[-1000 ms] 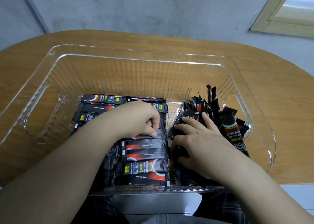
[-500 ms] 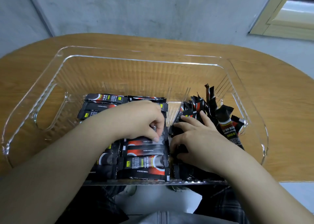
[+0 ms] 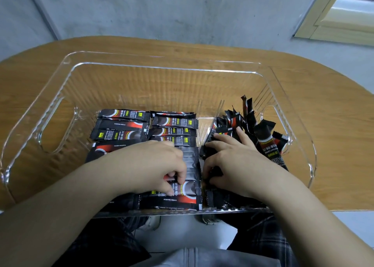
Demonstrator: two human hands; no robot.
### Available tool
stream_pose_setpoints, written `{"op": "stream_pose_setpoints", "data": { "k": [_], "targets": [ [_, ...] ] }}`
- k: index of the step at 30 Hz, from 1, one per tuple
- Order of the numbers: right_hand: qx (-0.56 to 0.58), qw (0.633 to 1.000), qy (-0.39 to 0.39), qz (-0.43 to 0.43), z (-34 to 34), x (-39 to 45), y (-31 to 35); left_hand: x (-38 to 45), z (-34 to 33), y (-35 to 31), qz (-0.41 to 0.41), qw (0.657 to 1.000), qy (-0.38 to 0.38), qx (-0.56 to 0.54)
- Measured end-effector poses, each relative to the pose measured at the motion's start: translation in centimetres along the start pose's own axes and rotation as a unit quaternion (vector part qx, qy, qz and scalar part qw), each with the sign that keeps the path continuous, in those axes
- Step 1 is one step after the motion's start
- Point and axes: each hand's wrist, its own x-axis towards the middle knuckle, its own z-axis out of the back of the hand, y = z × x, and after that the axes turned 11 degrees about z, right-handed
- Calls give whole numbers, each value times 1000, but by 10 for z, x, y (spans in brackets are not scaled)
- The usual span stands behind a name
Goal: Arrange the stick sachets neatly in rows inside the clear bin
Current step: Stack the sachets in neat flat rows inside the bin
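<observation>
Nearer now than 1 second ago, the left hand (image 3: pixel 159 167) pinches a flat stick sachet (image 3: pixel 182 187) in the clear bin (image 3: pixel 162 64), while the right hand (image 3: pixel 232 161) grips jumbled sachets (image 3: pixel 261 133) beside the 2 rows (image 3: pixel 145 129).

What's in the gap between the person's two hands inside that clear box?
In the head view, only the ends of flat-lying sachets and a thin dark seam lie between the left hand and right hand, where the rows meet the loose pile.
</observation>
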Motion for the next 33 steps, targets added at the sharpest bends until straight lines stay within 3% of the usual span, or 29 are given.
{"op": "stream_pose_setpoints", "data": {
  "k": [21, 26, 33],
  "targets": [
    [-8, 1000, 3, 6, -2, 1, -2, 0, -2, 2, 1, 999, -8, -52],
    [-16, 1000, 2, 10, -4, 1, -4, -2, 2, 8, 87, 987, -133, -27],
    [-30, 999, -5, 13, -5, 2, -5, 0, -3, 8, 140, 982, -128, 12]
  ]
}}
